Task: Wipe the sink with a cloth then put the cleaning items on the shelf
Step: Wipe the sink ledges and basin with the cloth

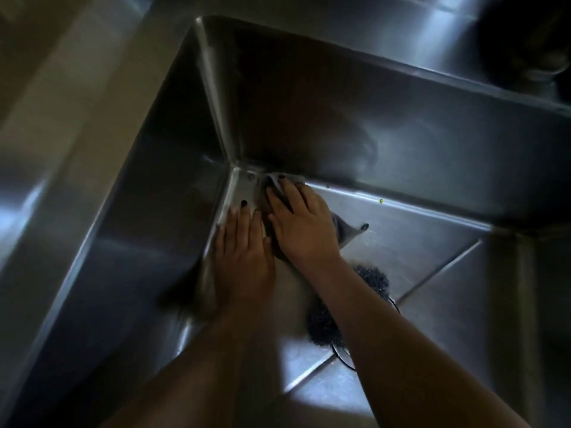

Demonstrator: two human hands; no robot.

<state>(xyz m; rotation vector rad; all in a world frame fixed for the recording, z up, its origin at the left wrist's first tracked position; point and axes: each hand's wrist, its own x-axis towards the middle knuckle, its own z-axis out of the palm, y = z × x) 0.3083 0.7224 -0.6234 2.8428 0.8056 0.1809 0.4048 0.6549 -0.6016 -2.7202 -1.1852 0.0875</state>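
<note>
I look down into a deep stainless steel sink (401,140). A grey cloth (347,231) lies on the sink floor in the far left corner, mostly hidden under my right hand (301,225), which presses flat on it with fingers spread. One corner of the cloth sticks out to the right of that hand. My left hand (244,245) lies flat with straight fingers on the sink floor beside the left wall, touching the right hand's thumb side. Both forearms reach down from the bottom of the view.
A dark mesh drain strainer (375,278) sits in the sink floor just behind my right forearm. Two small yellow-green specks (381,200) lie along the back wall's base. The sink rim and a pale counter (71,97) run along the left.
</note>
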